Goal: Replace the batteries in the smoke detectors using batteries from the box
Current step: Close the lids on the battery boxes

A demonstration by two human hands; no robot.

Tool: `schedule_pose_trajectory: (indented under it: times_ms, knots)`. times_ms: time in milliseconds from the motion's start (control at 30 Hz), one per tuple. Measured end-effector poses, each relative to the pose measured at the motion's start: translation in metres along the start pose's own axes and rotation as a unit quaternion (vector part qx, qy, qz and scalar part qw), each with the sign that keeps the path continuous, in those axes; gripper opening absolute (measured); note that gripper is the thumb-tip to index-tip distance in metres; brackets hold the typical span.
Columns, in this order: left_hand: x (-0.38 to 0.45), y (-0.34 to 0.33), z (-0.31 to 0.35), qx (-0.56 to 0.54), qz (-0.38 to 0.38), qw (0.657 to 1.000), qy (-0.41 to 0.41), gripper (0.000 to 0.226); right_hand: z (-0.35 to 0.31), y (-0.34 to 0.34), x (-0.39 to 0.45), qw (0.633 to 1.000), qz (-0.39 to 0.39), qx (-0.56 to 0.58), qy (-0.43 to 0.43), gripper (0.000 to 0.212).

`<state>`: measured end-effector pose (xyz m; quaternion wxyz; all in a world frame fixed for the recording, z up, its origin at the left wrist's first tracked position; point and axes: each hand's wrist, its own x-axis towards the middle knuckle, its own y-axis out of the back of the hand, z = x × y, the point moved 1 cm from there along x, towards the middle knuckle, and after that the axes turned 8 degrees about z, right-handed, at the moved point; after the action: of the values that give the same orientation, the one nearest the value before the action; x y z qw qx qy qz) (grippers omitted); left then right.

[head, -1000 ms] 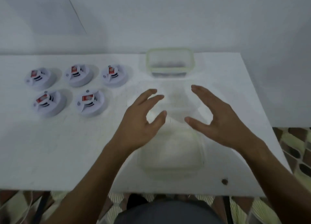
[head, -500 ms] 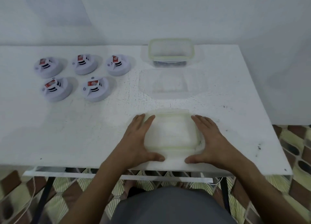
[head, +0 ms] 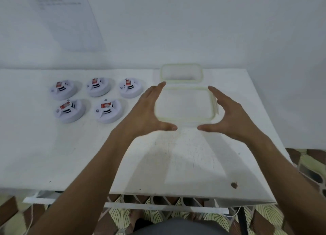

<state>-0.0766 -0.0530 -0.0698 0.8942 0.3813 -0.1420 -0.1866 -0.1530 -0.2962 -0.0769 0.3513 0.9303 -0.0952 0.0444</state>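
Two hands held a clear lid (head: 185,105) above the table (head: 53,155), near its far right part. Left hand (head: 148,111) lay along the lid's left edge, fingers straight, thumb spread wide under the near edge; right hand (head: 229,115) mirrored it on the right edge. Just beyond the lid, at the far edge, stood the box (head: 181,74); its contents could not be seen. Five detectors (head: 107,111) sat in two rows toward the far left, well apart from the hands.

Single head-worn view, angled forward and down from near the white table (head: 53,155) toward the back wall (head: 194,32).
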Motion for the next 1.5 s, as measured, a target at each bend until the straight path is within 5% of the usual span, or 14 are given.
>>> schedule_pose_trajectory:
  times_ms: [300, 733, 967, 1500]
  knots:
    - [0.044, -0.024, -0.033, -0.006, -0.04, 0.999, 0.031, 0.125, 0.027, -0.015, 0.041, 0.998, -0.053, 0.04, -0.024, 0.094]
    - [0.068, -0.021, -0.031, 0.16, -0.124, 0.979, 0.022, 0.14, 0.03, -0.012, 0.063, 0.99, -0.134, -0.026, -0.031, 0.116]
    - [0.084, -0.018, -0.021, 0.147, -0.137, 0.979, -0.026, 0.129, 0.02, -0.023, 0.086, 0.979, -0.172, -0.108, 0.002, 0.131]
    - [0.092, -0.032, -0.028, 0.152, -0.139, 0.979, -0.005, 0.117, 0.031, -0.035, 0.089, 0.985, -0.143, -0.092, 0.018, 0.117]
